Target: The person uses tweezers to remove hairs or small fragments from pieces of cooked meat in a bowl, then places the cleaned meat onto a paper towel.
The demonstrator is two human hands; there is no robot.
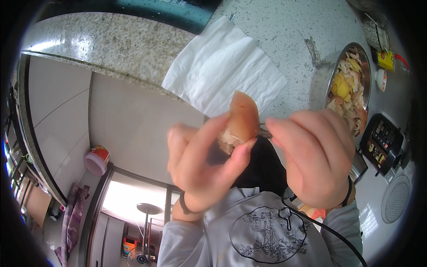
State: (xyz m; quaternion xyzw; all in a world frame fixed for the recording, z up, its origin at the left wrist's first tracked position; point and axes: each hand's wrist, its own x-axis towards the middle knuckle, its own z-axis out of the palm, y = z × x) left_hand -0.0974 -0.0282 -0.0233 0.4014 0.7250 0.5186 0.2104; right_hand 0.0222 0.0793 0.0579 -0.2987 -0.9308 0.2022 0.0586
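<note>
Between the thumb and fingers of my left hand (206,160) is a piece of meat with skin (244,115), smooth and pinkish-brown on top, with pale shredded flesh at its lower end. Close beside it on the right, my right hand (313,153) pinches a small dark metal tool (265,132), mostly hidden by the fingers; its tip is at the skin's right edge. Which tool it is I cannot tell. Both hands are raised in front of my body, near the counter's edge. A white paper towel (227,66) lies spread on the counter beyond them.
A steel bowl (328,88) of meat pieces and yellow slices stands on the speckled counter (277,30) at right. Past it are a small white bowl (381,80), a yellow packet (385,60) and a black appliance (381,143). A dark glossy panel (173,13) lies at the top.
</note>
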